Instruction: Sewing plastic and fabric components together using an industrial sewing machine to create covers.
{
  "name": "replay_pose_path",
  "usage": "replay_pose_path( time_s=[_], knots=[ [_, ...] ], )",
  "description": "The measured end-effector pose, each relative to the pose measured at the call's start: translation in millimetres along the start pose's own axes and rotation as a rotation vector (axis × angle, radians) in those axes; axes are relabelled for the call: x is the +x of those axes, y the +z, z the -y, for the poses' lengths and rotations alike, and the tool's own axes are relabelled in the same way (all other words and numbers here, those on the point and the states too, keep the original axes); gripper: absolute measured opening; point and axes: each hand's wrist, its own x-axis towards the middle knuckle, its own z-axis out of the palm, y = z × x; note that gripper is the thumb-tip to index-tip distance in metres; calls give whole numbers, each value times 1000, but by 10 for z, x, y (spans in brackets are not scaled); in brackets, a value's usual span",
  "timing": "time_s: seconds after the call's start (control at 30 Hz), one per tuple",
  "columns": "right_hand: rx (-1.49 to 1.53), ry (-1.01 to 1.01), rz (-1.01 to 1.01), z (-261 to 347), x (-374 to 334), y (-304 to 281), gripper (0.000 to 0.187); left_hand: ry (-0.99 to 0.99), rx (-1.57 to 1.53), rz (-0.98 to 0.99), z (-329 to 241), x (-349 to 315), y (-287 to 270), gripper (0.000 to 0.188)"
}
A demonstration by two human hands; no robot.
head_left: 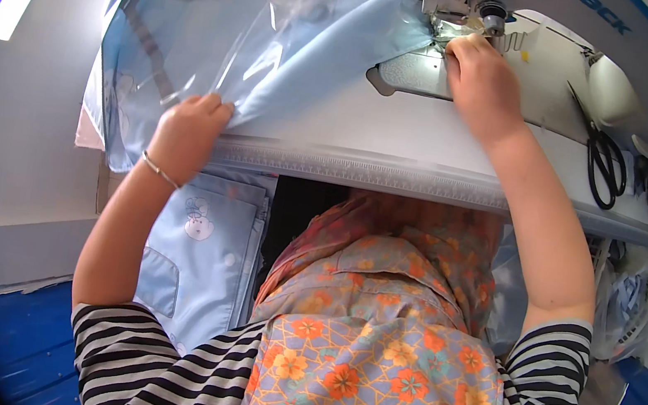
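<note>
Light blue fabric with a clear plastic layer (312,58) spreads over the left part of the sewing table and narrows toward the needle area of a sewing machine (561,20). My left hand (194,129) is closed on the near edge of this fabric, by the table's front edge. Beside the presser foot, my right hand (481,79) is closed with its fingertips pinched together at the metal plate (419,72). What lies between those fingertips is too small to make out. The fabric's corner ends just left of them, under the machine head.
Black scissors (602,160) lie on the table at the right. A ruler strip (362,171) runs along the front edge. Folded blue printed fabric pieces (205,243) hang or rest below the table at left. Plastic bags (631,307) are at the lower right.
</note>
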Motion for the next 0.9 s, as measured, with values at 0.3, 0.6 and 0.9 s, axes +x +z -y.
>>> replay_pose_path(
  time_s=[0.3, 0.6, 0.9],
  knots=[
    [640, -148, 682, 737, -753, -979, 17, 197, -410, 342, -1137, -380, -496, 17],
    [752, 62, 123, 1277, -984, -465, 39, 545, -903, -104, -1431, 799, -987, 28],
    [424, -264, -103, 1422, -558, 189, 18, 220, -249, -181, -1000, 1978, -57, 45]
  ],
)
